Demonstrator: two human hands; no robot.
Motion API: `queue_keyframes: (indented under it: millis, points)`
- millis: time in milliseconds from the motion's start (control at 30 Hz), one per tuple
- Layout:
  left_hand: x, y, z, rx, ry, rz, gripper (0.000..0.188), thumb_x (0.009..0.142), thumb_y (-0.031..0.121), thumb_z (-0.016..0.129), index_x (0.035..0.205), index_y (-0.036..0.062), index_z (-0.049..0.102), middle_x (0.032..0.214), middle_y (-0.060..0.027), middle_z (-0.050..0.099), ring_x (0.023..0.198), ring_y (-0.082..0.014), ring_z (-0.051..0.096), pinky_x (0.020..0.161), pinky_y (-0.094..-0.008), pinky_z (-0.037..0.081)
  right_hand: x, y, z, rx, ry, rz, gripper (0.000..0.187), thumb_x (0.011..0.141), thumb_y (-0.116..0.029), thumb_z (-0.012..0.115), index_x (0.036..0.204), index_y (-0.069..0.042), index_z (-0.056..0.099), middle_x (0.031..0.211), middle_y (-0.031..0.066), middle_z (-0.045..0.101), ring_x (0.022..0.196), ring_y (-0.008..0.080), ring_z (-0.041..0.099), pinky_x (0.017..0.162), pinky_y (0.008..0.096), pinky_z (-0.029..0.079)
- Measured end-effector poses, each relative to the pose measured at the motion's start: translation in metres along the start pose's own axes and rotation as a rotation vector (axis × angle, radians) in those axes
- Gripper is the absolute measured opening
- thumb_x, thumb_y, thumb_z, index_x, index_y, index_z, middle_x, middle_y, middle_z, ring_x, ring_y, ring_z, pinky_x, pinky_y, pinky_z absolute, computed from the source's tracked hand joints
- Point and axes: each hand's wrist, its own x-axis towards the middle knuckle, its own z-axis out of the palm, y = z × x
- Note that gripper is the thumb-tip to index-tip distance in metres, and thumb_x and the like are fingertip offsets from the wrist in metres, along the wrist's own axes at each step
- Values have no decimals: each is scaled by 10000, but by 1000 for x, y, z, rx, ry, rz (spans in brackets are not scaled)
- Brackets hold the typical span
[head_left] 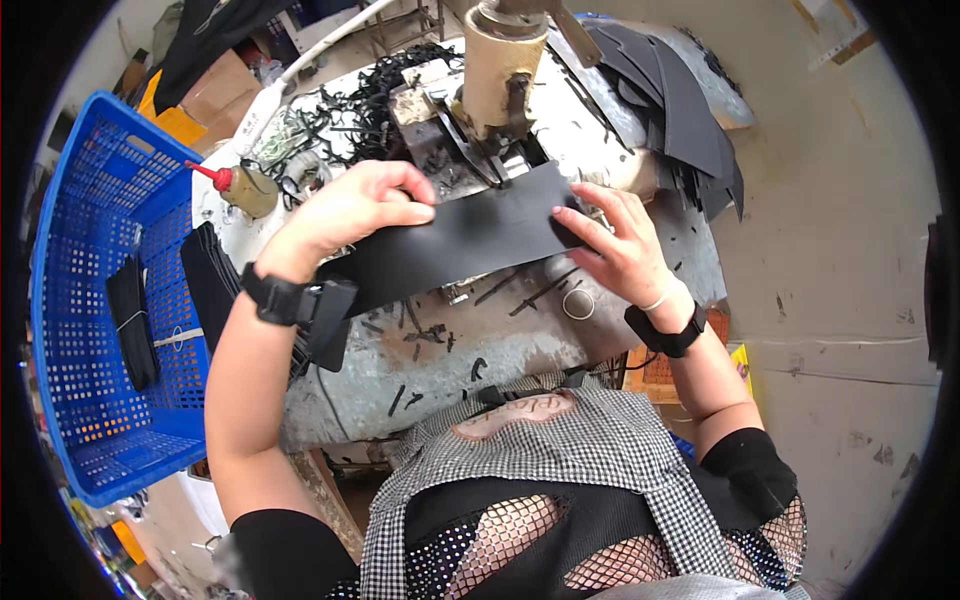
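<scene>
A flat, smooth black strip of sheet material lies slantwise across the machine, its upper edge close under the machine's metal foot. My left hand pinches the strip's upper edge between thumb and fingers, left of the foot. At the strip's right end, my right hand grips the edge, with fingertips on top and the thumb lower down; what lies under the strip is hidden.
Black offcuts heap behind the machine, with scraps along the worktable. Stacked black sheets sit far right. A red-tipped bottle stands left, beside a blue crate holding a tied black bundle.
</scene>
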Motion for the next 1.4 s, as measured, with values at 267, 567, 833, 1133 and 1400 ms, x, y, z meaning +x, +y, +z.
queue_keyframes:
  millis: [267, 567, 833, 1133, 1400]
  points:
    - [0, -3, 6, -154, 67, -34, 150, 834, 154, 648, 879, 66, 535, 661, 13, 596, 528, -29, 525, 477, -160, 395, 12, 77, -82, -287, 314, 124, 358, 661, 77, 625, 954, -114, 703, 958, 50, 662, 923, 226, 575, 830, 322, 462]
    - [-25, -18, 32, -182, 8, -73, 153, 863, 168, 637, 923, 49, 561, 704, -1, 603, 604, -51, 546, 566, -185, 442, -31, 164, -80, 856, 312, 1102, 277, 824, -160, 704, 1032, 13, 643, 934, 19, 666, 832, 71, 592, 759, 217, 460]
    - [-37, -45, 29, -170, 132, -62, 170, 900, 211, 596, 937, 48, 563, 708, -14, 604, 589, -59, 534, 566, -199, 442, 7, 71, -49, -140, 472, 453, 202, 791, -142, 706, 966, -61, 644, 932, 82, 613, 809, 199, 563, 730, 308, 474]
    - [35, -146, 7, -711, 675, -152, 361, 954, 357, 521, 1062, 13, 515, 851, -94, 609, 626, -130, 568, 549, -235, 479, 29, 26, 25, 259, 275, 445, 110, 816, -53, 674, 916, -25, 638, 808, 71, 595, 627, 133, 550, 585, 248, 447]
    - [67, -170, 11, -450, 810, -2, 368, 991, 411, 387, 936, 58, 479, 695, -39, 539, 467, -118, 489, 406, -251, 375, 32, 22, 39, 252, 370, 442, 75, 839, -24, 640, 914, -26, 642, 782, 42, 562, 620, 102, 500, 567, 223, 408]
